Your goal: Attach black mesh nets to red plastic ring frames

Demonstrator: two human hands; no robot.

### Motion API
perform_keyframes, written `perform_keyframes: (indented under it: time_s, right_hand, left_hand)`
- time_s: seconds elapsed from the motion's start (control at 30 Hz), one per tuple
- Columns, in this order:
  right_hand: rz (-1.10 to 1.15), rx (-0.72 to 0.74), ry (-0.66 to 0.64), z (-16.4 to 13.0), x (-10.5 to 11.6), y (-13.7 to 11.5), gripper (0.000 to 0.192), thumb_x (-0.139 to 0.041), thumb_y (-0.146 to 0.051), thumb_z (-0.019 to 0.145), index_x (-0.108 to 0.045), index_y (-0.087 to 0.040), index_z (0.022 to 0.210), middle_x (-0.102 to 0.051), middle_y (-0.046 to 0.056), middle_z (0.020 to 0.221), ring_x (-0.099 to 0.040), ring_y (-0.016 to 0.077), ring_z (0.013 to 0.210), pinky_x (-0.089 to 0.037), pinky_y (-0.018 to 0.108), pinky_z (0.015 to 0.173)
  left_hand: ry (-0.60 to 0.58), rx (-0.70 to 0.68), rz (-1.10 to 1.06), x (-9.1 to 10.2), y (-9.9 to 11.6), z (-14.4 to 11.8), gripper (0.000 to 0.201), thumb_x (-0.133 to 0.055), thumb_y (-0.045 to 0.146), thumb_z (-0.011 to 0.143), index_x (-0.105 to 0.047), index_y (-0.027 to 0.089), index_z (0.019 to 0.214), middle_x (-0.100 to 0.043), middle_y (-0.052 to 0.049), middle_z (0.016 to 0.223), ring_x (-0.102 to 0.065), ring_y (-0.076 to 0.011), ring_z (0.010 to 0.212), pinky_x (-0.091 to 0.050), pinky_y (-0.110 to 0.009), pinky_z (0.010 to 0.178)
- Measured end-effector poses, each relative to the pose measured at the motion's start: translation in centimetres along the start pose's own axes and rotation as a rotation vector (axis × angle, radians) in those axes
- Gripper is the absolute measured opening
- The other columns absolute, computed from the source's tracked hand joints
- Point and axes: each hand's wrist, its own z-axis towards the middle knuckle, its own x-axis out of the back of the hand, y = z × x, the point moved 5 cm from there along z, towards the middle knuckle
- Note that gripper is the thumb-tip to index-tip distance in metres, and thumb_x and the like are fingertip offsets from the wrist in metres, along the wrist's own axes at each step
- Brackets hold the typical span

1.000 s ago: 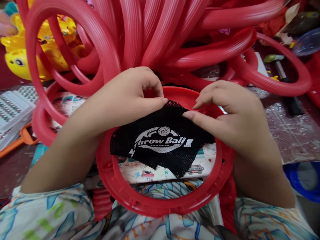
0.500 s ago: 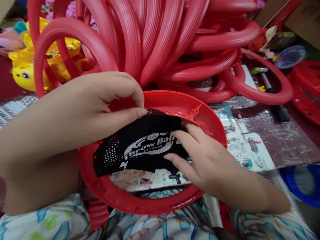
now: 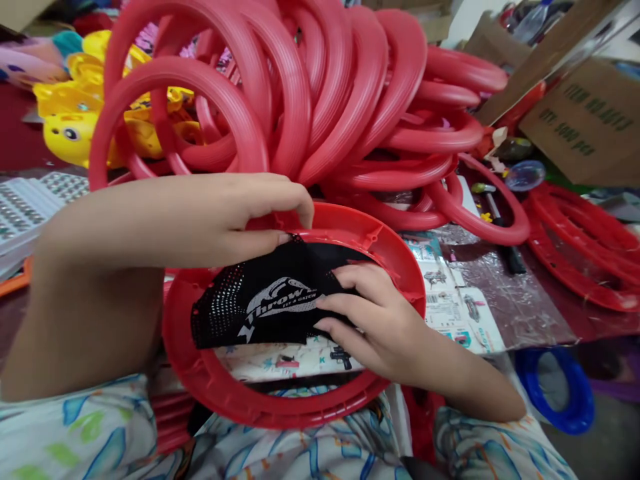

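Note:
A black mesh cloth (image 3: 280, 267) with a white "Throw Ball" print lies across a red plastic ring (image 3: 295, 417), which rests at the table's front edge by my lap. My left hand (image 3: 260, 213) reaches over the ring's far side, its thumb and bent fingers pinching the cloth's top edge near the rim. On the cloth's right part, my right hand (image 3: 380, 320) has its fingers curled over the fabric and its thumb just below them, gathering it. The cloth's right end is hidden beneath that hand.
Ribbed red rings (image 3: 325, 100) are piled behind. Yellow toy parts (image 3: 70, 133) and a white tray of small metal pieces (image 3: 23, 213) are left. Right are more red rings (image 3: 585, 247), a hammer-like tool (image 3: 510, 257), a cardboard box (image 3: 585, 120) and a blue ring (image 3: 555, 390).
My right hand has shifted left over the cloth, covering the end of the print and bunching the fabric. My left hand still pinches the top edge. The view has tilted up and turned right.

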Motion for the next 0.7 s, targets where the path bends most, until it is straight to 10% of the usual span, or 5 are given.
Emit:
perform_keyframes:
  time_s: [0.27,0.7]
  right_hand:
    - [-0.156,0.005,0.321,1.5,2.1,-1.3,0.006,-0.069,-0.015,0.082,-0.066,-0.017,0.086,-0.070,0.002,0.078,-0.067,0.0123,0.074,-0.059,0.021,0.072]
    - [-0.099,-0.234,0.241,3.4,2.9,-0.2,0.031,-0.058,-0.008,0.082,-0.066,-0.018,0.110,-0.074,0.001,0.093,-0.068,0.0118,0.076,-0.057,0.025,0.072]
  left_hand:
    - [-0.024,-0.048,-0.157,0.0,-0.3,0.6,0.026,-0.052,0.043,0.083,-0.071,0.031,0.097,-0.069,0.002,0.101,-0.063,-0.0159,0.081,-0.046,-0.023,0.068]
    - [-0.028,0.087,-0.248,0.3,-0.2,0.9,0.022,-0.058,0.039,0.081,-0.070,0.021,0.084,-0.068,0.003,0.074,-0.061,-0.0108,0.063,-0.040,-0.019,0.053]
